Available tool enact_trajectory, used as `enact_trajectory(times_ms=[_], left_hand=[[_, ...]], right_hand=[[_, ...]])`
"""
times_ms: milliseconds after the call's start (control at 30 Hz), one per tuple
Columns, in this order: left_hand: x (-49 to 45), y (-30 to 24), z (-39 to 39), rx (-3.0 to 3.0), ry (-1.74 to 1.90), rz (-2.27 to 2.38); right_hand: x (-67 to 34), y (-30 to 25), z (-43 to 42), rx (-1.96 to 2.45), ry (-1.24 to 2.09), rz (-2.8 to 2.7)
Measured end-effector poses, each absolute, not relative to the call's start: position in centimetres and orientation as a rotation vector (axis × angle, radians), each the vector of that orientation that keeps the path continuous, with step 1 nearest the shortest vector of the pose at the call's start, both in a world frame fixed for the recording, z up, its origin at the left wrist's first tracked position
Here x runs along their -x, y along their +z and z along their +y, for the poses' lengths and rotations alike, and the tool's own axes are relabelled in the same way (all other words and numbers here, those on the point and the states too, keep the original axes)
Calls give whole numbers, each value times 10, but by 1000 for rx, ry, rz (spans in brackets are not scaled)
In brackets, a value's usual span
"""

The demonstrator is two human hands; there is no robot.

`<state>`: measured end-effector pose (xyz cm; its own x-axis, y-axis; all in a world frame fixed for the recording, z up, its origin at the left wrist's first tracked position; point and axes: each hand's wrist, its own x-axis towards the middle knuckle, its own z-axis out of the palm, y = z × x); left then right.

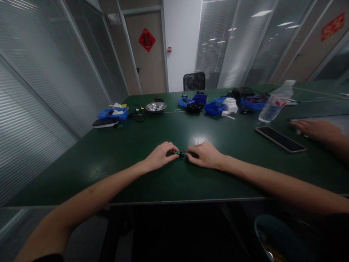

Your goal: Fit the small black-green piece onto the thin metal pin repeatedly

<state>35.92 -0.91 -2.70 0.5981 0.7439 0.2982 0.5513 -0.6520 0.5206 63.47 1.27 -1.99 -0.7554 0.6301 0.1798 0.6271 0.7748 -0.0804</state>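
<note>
Near the front of the green table [141,187], the left hand [160,155] and right hand [205,155] face each other. The left pinches a small green part [177,153] between them; the right grasps a thin piece [184,154] pointing at it, contact unclear.

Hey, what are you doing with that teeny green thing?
Someone is sitting at a green table, using both bare hands. The left hand pinches a small green and black thing, and the right hand seems to pinch a thin shiny piece right beside it. They're too small to tell what they are. Off to the right are a phone, a bottle and another person's hand.
</note>
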Motion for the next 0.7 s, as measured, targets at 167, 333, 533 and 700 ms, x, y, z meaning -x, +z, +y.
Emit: enact_trajectory(times_ms=[167,333,533,700], left_hand=[[-362,-28,-10,-2460,707,966],[-368,-28,-12,-2481,695,938],[-368,-25,-12,-2490,676,945],[-369,-32,-11,-2435,735,1017]], right_hand=[[-633,-19,11,898,17,-2803],[-634,-20,11,821,12,-2831],[-632,-19,10,937,-26,-2842],[-631,-21,10,1095,-50,-2792]])
